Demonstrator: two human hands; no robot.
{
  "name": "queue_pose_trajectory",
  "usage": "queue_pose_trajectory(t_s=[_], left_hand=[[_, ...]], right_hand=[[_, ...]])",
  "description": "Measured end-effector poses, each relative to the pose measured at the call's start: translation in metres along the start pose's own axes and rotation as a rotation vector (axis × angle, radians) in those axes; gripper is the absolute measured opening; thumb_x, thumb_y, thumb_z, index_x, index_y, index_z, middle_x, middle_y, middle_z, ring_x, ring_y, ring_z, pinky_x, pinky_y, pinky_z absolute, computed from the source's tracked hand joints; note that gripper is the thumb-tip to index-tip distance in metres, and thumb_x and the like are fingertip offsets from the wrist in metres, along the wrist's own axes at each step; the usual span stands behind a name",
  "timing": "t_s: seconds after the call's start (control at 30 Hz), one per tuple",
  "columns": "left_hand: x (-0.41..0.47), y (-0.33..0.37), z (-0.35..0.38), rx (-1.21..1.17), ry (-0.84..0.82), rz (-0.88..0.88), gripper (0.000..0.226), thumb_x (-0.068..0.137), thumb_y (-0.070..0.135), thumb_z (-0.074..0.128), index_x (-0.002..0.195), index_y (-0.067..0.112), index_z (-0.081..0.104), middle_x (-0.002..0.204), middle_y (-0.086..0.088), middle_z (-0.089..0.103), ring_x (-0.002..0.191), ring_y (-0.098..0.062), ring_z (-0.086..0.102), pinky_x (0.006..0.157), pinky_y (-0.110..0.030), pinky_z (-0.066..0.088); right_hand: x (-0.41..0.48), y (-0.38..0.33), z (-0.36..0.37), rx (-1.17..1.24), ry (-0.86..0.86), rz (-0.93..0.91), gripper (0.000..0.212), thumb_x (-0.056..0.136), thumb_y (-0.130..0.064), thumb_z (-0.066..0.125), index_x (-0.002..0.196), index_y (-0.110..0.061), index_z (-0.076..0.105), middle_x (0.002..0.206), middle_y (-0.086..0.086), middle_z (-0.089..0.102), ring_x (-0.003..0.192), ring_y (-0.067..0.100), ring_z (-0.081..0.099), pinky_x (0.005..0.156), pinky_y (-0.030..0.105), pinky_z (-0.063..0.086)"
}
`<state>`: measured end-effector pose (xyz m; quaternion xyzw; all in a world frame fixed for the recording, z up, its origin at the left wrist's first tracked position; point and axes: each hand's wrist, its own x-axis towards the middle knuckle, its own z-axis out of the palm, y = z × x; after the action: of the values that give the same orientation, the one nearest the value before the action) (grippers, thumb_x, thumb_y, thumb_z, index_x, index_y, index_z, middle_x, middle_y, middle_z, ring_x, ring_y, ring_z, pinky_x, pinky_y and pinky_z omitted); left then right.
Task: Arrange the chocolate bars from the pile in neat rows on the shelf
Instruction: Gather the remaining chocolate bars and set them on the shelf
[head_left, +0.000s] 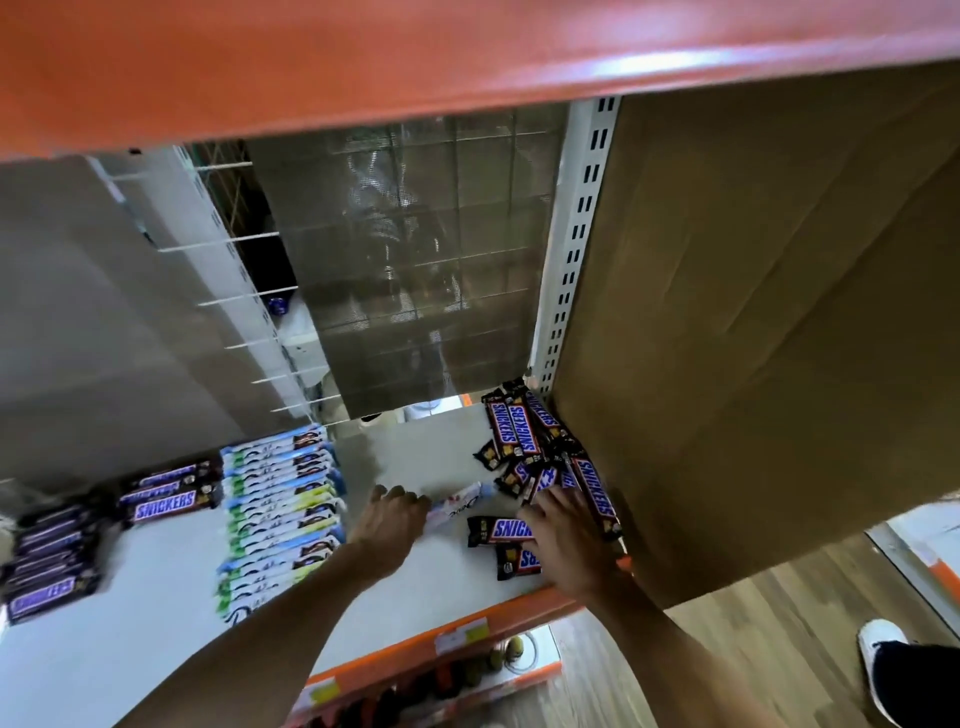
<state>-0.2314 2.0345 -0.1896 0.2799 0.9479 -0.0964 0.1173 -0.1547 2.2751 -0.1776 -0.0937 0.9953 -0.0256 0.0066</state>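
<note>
Here, my left hand (392, 514) gripped one end of a white chocolate bar (457, 503) lying flat on the shelf (156, 613). My right hand (563, 540) rested palm down, fingers spread, on the pile of Snickers bars (524, 441) against the cardboard box (753, 338). Neat rows of bars (280, 514) lay just left of my left hand.

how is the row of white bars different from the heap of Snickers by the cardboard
The white bars lie side by side in one tidy column; the Snickers heap is jumbled, bars crossing at many angles. The white bars have pale wrappers with blue and green ends; the heap's wrappers are dark brown. The column sits left of the hands; the heap is pressed against the cardboard. Both rest on the same shelf.
</note>
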Motion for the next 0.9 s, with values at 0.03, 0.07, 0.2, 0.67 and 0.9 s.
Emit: queue_pose_trajectory(t_s=[0.03, 0.07, 0.2, 0.67, 0.9], left_hand=[[-0.004, 0.000, 0.000, -0.024, 0.013, 0.002, 0.037, 0.103, 0.040, 0.031, 0.119, 0.018, 0.056, 0.115, -0.008, 0.064, 0.109, -0.026, 0.055, 0.095, -0.039, 0.032], [-0.008, 0.000, 0.000, -0.046, 0.030, 0.011, 0.045, 0.102, 0.046, 0.026, 0.118, 0.018, 0.057, 0.112, -0.009, 0.066, 0.106, -0.027, 0.057, 0.094, -0.039, 0.034], [-0.028, 0.004, 0.003, -0.124, 0.129, 0.054, 0.086, 0.082, 0.061, -0.007, 0.111, 0.018, 0.061, 0.106, -0.009, 0.069, 0.100, -0.029, 0.061, 0.088, -0.036, 0.036], [-0.059, 0.004, 0.031, -0.030, 0.010, -0.055, 0.053, 0.074, 0.057, 0.066, 0.115, 0.024, 0.066, 0.099, -0.004, 0.066, 0.095, -0.025, 0.061, 0.089, -0.048, 0.045], [-0.062, 0.013, 0.030, -0.093, 0.178, 0.120, 0.024, 0.076, 0.028, 0.063, 0.100, 0.024, 0.060, 0.069, 0.005, 0.065, 0.068, -0.019, 0.062, 0.064, -0.032, 0.048]], right_hand=[[0.000, -0.002, -0.002, 0.003, 0.001, -0.012, 0.051, 0.048, -0.037, 0.090, 0.092, -0.025, 0.067, 0.091, -0.003, 0.064, 0.090, 0.019, 0.059, 0.077, 0.037, 0.051], [-0.001, -0.004, -0.003, 0.000, -0.002, -0.022, 0.050, 0.049, -0.038, 0.090, 0.092, -0.026, 0.067, 0.091, -0.004, 0.064, 0.090, 0.019, 0.060, 0.076, 0.036, 0.051], [-0.001, -0.011, -0.005, -0.011, -0.002, -0.069, 0.047, 0.049, -0.037, 0.090, 0.089, -0.026, 0.068, 0.091, -0.005, 0.064, 0.089, 0.016, 0.060, 0.074, 0.033, 0.050], [0.000, -0.012, 0.008, 0.038, -0.102, -0.099, 0.035, 0.086, -0.035, 0.057, 0.117, -0.019, 0.054, 0.118, 0.002, 0.054, 0.117, 0.022, 0.041, 0.101, 0.038, 0.030], [-0.004, -0.003, 0.003, 0.009, -0.086, -0.038, 0.039, 0.080, -0.037, 0.060, 0.113, -0.017, 0.056, 0.113, 0.004, 0.058, 0.111, 0.024, 0.047, 0.093, 0.041, 0.035]])
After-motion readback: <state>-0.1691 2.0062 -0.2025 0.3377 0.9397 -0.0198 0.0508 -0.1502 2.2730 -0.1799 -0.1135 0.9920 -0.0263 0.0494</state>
